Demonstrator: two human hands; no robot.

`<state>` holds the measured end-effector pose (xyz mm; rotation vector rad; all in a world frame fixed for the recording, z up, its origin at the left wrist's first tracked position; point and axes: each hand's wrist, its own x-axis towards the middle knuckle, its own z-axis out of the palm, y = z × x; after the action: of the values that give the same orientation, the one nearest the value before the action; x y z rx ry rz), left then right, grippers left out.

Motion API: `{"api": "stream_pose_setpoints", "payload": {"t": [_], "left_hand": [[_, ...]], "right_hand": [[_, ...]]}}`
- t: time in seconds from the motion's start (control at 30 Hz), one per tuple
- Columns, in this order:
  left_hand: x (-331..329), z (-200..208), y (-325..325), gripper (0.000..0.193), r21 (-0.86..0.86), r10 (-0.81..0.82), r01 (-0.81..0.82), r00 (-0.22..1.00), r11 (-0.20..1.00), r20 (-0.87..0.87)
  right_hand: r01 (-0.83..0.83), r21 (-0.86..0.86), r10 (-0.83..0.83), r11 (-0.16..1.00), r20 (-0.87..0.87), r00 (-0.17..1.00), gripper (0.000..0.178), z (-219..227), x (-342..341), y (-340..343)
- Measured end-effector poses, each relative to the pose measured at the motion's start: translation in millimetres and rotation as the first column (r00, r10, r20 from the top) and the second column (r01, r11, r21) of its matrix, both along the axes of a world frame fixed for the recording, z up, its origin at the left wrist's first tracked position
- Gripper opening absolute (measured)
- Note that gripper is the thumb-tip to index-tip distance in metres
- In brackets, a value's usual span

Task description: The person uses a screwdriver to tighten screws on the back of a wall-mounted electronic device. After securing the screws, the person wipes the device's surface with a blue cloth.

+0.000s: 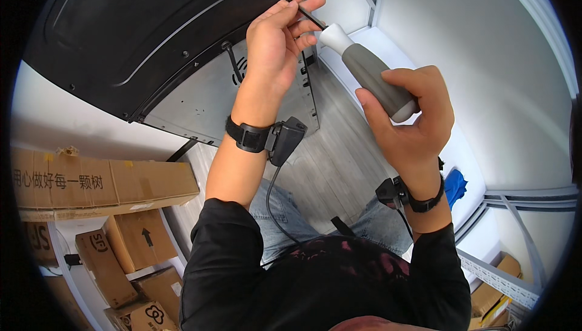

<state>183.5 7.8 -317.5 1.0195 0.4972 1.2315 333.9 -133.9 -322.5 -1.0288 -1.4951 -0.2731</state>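
My right hand [418, 113] grips the grey handle of a screwdriver [376, 79] near its butt end, thumb on one side and forefinger on the other. The dark shaft slants up and left to the edge of a large black panel [163, 22]. Close to the tip, my left hand [279, 40] pinches the shaft between thumb and forefinger, its other fingers spread. A small dark piece shows at the tip, too small to make out. Below the black panel is a grey metal plate [200, 110] with small holes and a dark cable.
Cardboard boxes [115, 179] stand on a shelf at the lower left. White metal racking [503, 194] and a pale wall line the right side. A blue crumpled item [454, 187] lies beyond my right wrist. Wood-look floor [339, 149] shows between my arms. Cables hang from both wrist straps.
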Motion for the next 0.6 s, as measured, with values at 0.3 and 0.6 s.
{"api": "stream_pose_setpoints", "payload": {"t": [0.3, 0.6], "left_hand": [[-9, -6, 1, 0.027, 0.043, -0.075, 0.08, 0.992, 0.996, -0.101], [-35, 3, -20, 0.002, 0.908, 0.832, -0.072, 0.437, 0.412, -0.343]], "right_hand": [[0.047, 0.048, -0.05, 0.998, 0.053, 0.997, 0.029, -1, 1, 5], [0.017, -0.358, -0.067, 0.933, -0.127, 0.99, 0.041, 10, -3, -7]]}}
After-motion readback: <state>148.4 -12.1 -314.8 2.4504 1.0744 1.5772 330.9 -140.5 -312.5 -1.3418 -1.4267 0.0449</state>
